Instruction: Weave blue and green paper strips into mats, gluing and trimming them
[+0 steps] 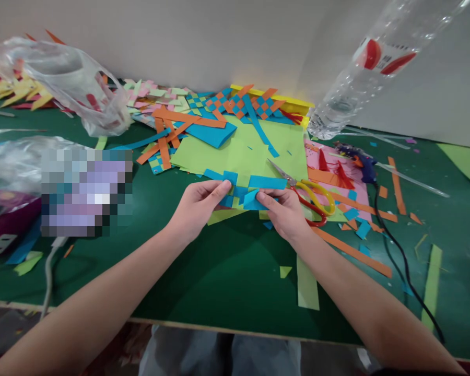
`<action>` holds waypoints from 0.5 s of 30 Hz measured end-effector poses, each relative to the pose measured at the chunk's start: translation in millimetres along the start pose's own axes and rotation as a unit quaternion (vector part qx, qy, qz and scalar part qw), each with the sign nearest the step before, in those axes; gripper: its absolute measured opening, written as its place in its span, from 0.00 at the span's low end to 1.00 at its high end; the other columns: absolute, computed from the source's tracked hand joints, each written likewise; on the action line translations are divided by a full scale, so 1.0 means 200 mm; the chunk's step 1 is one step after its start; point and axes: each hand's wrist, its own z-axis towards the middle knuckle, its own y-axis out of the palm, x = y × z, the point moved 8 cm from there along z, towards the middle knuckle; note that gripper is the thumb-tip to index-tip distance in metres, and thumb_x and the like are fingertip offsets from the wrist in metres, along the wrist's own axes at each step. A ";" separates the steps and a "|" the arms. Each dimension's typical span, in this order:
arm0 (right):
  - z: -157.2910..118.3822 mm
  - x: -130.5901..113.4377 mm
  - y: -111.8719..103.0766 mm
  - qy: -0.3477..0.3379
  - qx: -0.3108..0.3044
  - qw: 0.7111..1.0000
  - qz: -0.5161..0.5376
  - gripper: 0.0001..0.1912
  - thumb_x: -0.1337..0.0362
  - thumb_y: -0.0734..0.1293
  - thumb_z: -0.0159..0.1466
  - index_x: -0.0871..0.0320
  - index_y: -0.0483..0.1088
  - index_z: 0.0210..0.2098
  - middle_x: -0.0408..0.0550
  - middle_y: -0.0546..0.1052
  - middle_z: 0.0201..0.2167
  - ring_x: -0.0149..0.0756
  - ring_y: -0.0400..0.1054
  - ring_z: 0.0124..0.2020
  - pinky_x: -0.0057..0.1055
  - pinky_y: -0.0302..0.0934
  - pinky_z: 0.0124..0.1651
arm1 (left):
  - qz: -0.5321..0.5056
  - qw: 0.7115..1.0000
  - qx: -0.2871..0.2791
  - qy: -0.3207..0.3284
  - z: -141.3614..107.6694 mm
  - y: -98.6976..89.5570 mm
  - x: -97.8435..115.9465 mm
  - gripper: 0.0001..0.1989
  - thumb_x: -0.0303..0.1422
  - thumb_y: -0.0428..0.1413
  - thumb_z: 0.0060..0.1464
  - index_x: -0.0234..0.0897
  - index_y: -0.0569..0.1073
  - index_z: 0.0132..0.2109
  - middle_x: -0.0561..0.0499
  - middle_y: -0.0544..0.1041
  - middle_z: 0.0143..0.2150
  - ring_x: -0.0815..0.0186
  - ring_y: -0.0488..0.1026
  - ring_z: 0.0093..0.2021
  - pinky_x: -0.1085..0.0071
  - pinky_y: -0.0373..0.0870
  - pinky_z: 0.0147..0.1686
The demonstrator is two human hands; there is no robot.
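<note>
Between my hands are woven blue and light-green paper strips point(242, 191), held just above the table's front half. My left hand point(203, 201) pinches the left end of the weave, thumb on top. On the right side, my right hand point(284, 206) grips a folded blue strip point(251, 200) between thumb and fingers. Scissors point(315, 196) with yellow and red handles lie beside my right hand, blades pointing up and left. Beyond the weave lie light-green paper sheets point(243, 146). My fingers under the weave are mostly hidden.
A clear plastic bottle point(360, 73) stands at the back right. A dark blue glue gun point(358, 159) with a black cord lies on pink paper point(356, 190). Finished woven pieces point(235, 104) line the wall. A blurred-out phone point(88, 196) and plastic bags point(78, 83) are left.
</note>
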 end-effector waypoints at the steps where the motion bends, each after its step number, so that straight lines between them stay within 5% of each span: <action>1: 0.00 0.00 0.00 0.005 0.000 1.000 0.010 0.11 0.53 0.78 0.48 0.47 0.80 0.30 0.39 0.82 0.32 0.32 0.76 0.37 0.33 0.70 0.47 | -0.005 1.000 -0.002 0.001 0.00 0.00 0.00 0.17 0.49 0.64 0.47 0.38 0.80 0.33 0.50 0.80 0.33 0.63 0.78 0.36 0.66 0.79 0.37; 8: -0.01 -0.01 0.03 0.047 -0.003 0.995 0.092 0.12 0.55 0.80 0.43 0.49 0.79 0.25 0.37 0.80 0.26 0.27 0.73 0.28 0.28 0.70 0.38 | -0.036 0.998 -0.057 0.017 -0.01 0.03 0.01 0.16 0.47 0.64 0.49 0.39 0.80 0.28 0.52 0.75 0.24 0.67 0.73 0.26 0.71 0.72 0.28; 15: -0.02 -0.01 0.07 0.062 -0.056 0.992 0.096 0.11 0.54 0.80 0.45 0.48 0.79 0.26 0.38 0.80 0.26 0.31 0.74 0.31 0.32 0.71 0.40 | -0.008 0.999 -0.027 0.036 -0.01 0.00 0.03 0.18 0.49 0.65 0.46 0.38 0.78 0.24 0.52 0.71 0.21 0.68 0.69 0.23 0.71 0.67 0.24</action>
